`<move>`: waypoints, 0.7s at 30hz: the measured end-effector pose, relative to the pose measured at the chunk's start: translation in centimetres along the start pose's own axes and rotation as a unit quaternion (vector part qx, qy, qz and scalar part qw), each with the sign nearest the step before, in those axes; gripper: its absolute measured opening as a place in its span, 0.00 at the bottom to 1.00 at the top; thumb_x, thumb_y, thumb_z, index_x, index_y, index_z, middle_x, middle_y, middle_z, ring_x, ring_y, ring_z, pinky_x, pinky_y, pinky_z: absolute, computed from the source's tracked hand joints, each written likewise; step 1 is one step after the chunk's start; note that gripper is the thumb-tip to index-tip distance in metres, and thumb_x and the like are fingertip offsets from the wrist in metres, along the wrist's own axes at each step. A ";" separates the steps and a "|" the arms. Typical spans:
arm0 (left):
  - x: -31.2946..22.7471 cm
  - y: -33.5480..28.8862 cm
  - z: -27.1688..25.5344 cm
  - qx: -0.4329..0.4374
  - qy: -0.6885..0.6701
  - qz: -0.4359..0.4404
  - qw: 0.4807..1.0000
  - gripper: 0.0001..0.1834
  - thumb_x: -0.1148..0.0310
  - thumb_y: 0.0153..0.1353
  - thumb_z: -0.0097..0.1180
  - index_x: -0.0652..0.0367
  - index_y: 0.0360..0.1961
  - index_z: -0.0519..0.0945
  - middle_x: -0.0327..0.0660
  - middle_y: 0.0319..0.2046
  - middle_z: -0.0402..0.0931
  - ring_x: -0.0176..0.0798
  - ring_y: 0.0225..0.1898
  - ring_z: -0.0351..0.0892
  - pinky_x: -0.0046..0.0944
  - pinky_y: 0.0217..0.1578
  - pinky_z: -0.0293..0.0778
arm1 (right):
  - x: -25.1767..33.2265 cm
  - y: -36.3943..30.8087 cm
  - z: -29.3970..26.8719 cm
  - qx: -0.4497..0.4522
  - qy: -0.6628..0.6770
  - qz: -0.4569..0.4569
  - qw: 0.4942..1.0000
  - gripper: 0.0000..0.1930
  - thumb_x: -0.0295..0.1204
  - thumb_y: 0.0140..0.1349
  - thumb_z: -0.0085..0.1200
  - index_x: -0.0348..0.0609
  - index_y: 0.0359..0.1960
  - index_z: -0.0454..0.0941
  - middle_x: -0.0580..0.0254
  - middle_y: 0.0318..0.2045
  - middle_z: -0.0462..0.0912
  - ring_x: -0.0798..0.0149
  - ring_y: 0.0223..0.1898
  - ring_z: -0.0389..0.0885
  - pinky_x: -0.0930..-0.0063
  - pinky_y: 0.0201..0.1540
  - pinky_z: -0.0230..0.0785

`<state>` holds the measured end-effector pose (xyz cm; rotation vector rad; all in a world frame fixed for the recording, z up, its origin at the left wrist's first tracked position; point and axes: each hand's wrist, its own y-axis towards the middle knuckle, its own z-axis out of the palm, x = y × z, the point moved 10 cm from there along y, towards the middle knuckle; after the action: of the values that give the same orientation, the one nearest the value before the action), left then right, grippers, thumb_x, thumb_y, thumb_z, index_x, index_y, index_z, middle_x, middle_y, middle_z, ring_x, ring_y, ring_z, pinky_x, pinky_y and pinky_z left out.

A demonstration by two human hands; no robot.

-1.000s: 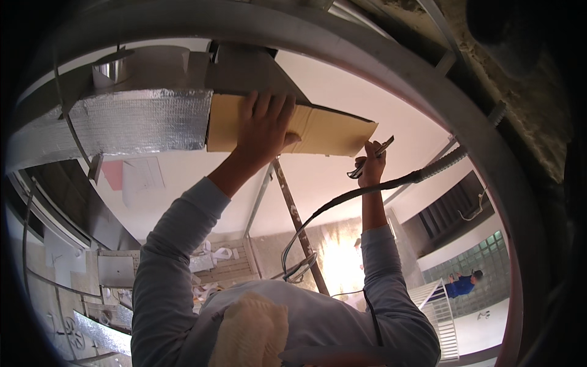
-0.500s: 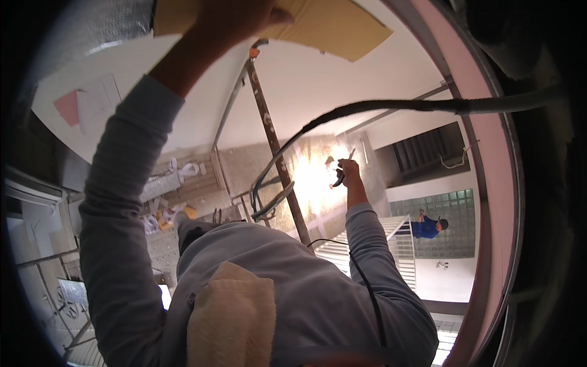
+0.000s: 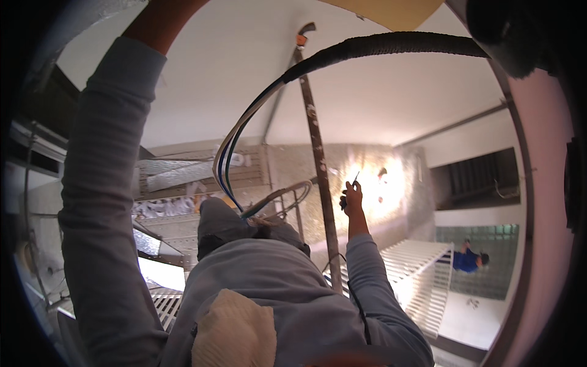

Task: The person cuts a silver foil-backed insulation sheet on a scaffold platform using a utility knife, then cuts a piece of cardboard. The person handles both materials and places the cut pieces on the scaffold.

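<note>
My right hand [image 3: 351, 200] is raised before my body, its fingers closed round a small dark-handled tool [image 3: 343, 203] with a thin tip. I cannot tell the tool's exact kind. Up at the left, my left forearm [image 3: 160, 27] reaches past the top edge, so that hand is out of sight. A brown cardboard-like sheet [image 3: 394, 11] shows partly at the top. Across the view bends a black-wrapped cable [image 3: 391, 44], from which blue, green and white wires [image 3: 227, 153] hang down towards my legs.
Between my arms stands a paint-spotted metal pole [image 3: 315, 125] with an orange fitting on top. White railings [image 3: 422, 254] lie at the right, near a person in blue [image 3: 468, 262]. Foil-like strips [image 3: 183, 176] and scraps lie below at the left. A bright glare covers the floor beyond my right hand.
My left hand, on the brown sheet earlier, has gone out past the top edge. Most of the sheet has left the view too. The right hand still holds the tool.
</note>
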<state>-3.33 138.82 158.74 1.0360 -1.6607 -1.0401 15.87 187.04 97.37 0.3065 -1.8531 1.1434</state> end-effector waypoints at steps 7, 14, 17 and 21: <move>-0.2 0.2 0.2 0.024 0.000 0.020 1.000 0.55 0.37 0.44 0.75 0.60 0.66 0.69 0.51 0.61 0.69 0.58 0.66 0.62 0.64 0.69 0.50 | 0.8 4.5 6.1 -0.039 0.147 -0.036 0.988 0.06 0.22 0.58 0.52 0.43 0.35 0.68 0.63 0.24 0.71 0.68 0.18 0.69 0.71 0.17 0.64; -0.6 0.5 -0.5 0.042 -0.020 0.041 0.998 0.57 0.38 0.42 0.76 0.59 0.68 0.66 0.51 0.60 0.68 0.57 0.62 0.62 0.64 0.67 0.50 | 5.3 7.6 6.8 -0.111 0.011 -0.211 0.971 0.30 0.22 0.64 0.46 0.39 0.71 0.62 0.50 0.46 0.83 0.54 0.36 0.86 0.62 0.38 0.80; -0.7 0.7 -1.4 -0.002 -0.023 0.054 0.998 0.55 0.37 0.38 0.77 0.55 0.65 0.71 0.48 0.56 0.72 0.56 0.61 0.67 0.62 0.62 0.57 | 8.3 4.5 8.1 -0.188 -0.157 -0.330 0.911 0.28 0.25 0.68 0.47 0.47 0.72 0.64 0.49 0.54 0.81 0.44 0.53 0.82 0.45 0.55 0.72; -0.7 0.9 -1.7 -0.035 -0.023 0.066 0.997 0.56 0.29 0.38 0.73 0.57 0.62 0.73 0.47 0.56 0.75 0.52 0.57 0.70 0.61 0.62 0.57 | 7.4 1.6 10.0 -0.179 -0.263 -0.229 0.920 0.27 0.30 0.72 0.48 0.56 0.72 0.66 0.53 0.60 0.77 0.42 0.60 0.76 0.34 0.59 0.65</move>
<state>-1.73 139.45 159.85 0.8514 -1.6938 -1.0343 5.08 181.52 100.77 0.8456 -2.2412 0.4027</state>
